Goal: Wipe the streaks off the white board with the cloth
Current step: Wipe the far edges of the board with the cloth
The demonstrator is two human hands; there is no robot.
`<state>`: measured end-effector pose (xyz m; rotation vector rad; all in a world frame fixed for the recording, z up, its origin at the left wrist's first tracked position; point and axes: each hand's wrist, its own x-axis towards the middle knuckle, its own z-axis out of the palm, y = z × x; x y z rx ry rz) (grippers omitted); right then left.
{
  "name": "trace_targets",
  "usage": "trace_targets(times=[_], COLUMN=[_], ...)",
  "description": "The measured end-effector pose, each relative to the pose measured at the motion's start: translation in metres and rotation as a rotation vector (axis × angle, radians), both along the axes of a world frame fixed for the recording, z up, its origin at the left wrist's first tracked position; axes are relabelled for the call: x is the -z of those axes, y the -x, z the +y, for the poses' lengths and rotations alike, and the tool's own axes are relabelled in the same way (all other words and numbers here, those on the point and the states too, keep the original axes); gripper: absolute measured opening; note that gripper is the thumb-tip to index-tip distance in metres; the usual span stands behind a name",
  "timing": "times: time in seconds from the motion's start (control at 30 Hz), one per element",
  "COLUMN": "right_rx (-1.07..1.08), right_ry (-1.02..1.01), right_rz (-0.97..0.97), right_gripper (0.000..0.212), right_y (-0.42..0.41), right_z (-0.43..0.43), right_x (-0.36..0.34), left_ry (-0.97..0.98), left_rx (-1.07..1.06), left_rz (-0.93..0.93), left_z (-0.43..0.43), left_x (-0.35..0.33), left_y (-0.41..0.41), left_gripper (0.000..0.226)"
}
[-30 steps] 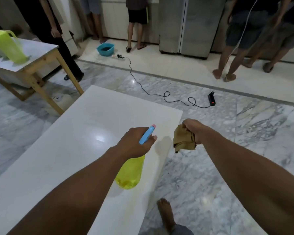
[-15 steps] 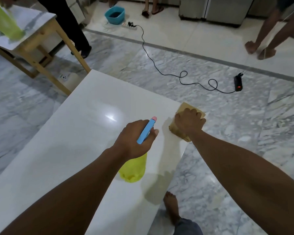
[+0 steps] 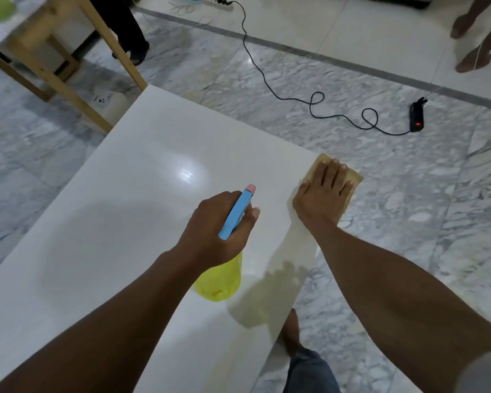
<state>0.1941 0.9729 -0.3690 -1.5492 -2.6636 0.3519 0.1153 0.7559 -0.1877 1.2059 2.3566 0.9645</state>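
The white board (image 3: pixel 119 222) stretches from lower left to its far right corner. A tan cloth (image 3: pixel 352 177) lies flat on that corner, partly over the edge. My right hand (image 3: pixel 322 194) presses down on the cloth with straight, spread fingers. My left hand (image 3: pixel 219 231) grips a spray bottle (image 3: pixel 221 279) with a yellow body and a blue trigger head, held above the board just left of the cloth. No streaks are plain to see; a light glare shows mid-board.
A wooden table (image 3: pixel 54 63) stands beyond the board's far left corner. A black cable (image 3: pixel 312 103) and a power brick (image 3: pixel 416 117) lie on the marble floor ahead. Bare feet (image 3: pixel 471 43) of other people stand at far right. My foot (image 3: pixel 292 330) is beside the board's right edge.
My right hand brought the bunched cloth down onto the board's corner and flattened it, fingers now spread. The camera tilted down and closer. My left hand kept holding the spray bottle.
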Motion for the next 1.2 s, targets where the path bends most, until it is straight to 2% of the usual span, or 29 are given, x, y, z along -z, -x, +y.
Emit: trace_targets(times=[0.43,0.9,1.2], right_rx=[-0.017,-0.021,-0.036], right_ry=[0.004,-0.008,0.006], right_rz=[0.009,0.029,0.021], right_gripper=[0.065,0.065,0.067], right_y=[-0.031,-0.118,-0.16], right_z=[-0.107,-0.361,-0.486], right_x=[0.005,0.004,0.004], left_ry=[-0.031,-0.026,0.0], left_rx=[0.032,-0.06,-0.078], left_rz=[-0.029,-0.082,-0.093], left_z=[-0.102,-0.364,-0.457], left_x=[-0.003,0.011,0.014], left_y=[-0.041,-0.122,-0.167], left_gripper=[0.026,0.03,0.027])
